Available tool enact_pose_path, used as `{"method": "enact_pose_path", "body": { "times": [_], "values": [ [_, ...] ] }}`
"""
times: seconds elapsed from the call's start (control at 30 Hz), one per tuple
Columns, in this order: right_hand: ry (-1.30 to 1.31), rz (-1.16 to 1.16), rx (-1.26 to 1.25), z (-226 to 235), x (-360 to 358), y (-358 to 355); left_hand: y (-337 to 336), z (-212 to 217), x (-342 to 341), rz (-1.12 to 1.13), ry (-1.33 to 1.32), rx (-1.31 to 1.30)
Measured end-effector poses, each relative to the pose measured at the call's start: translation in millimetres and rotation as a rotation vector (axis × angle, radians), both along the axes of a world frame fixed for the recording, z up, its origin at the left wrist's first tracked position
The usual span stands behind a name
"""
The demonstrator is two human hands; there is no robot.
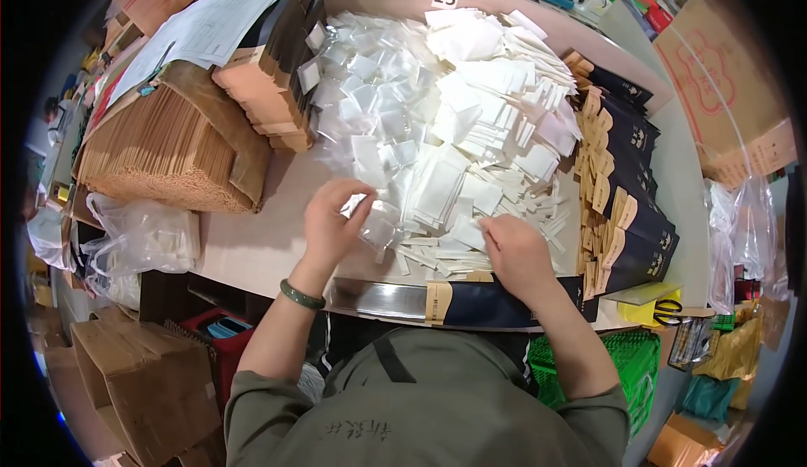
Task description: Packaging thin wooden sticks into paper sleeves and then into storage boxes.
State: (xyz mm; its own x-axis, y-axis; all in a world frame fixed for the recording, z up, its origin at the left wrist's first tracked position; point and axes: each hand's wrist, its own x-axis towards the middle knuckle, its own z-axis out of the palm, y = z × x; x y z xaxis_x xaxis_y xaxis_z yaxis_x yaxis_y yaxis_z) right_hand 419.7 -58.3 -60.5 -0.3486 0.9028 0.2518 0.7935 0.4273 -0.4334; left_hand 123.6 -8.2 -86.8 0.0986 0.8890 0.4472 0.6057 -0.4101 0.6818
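Observation:
My left hand point(333, 223) is curled at the near side of a heap of small clear plastic packets point(361, 89). Its thumb and forefinger close on a clear packet, partly hidden by the fingers. My right hand point(519, 253) pinches the corner of a flat white sachet point(469, 232), low over the near edge of a large pile of white sachets point(492, 89). Between my forearms and the pile, a dark blue pouch with a tan end point(475, 301) lies along the table's front edge. A green bangle point(302, 295) circles my left wrist.
Stacked dark and tan pouches point(618, 181) line the right side. At left stand a bundle of brown paper pouches point(164, 152), papers point(197, 30) and a plastic bag point(147, 236). Scissors point(668, 309) lie by the right corner; a green crate point(639, 370) and cardboard box point(147, 374) sit below.

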Motion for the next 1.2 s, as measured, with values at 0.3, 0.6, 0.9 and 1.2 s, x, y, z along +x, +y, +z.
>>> {"method": "enact_pose_path", "body": {
  "times": [0.3, 0.6, 0.9, 1.2],
  "values": [
    [0.958, -0.212, -0.551, -27, -56, 2, -50, 4, 38, -0.501, -0.205, -0.168],
    [0.706, -0.11, -0.617, -9, -30, 16, 2, -19, -4, 0.131, 0.246, -0.275],
    [1.302, -0.204, -0.948, -24, -14, 12, -92, -14, -16, -0.178, -0.009, -0.41],
    [0.313, 0.358, -0.403, -1, -99, -11, -85, 11, -49, 0.058, 0.131, -0.018]
  ]
}}
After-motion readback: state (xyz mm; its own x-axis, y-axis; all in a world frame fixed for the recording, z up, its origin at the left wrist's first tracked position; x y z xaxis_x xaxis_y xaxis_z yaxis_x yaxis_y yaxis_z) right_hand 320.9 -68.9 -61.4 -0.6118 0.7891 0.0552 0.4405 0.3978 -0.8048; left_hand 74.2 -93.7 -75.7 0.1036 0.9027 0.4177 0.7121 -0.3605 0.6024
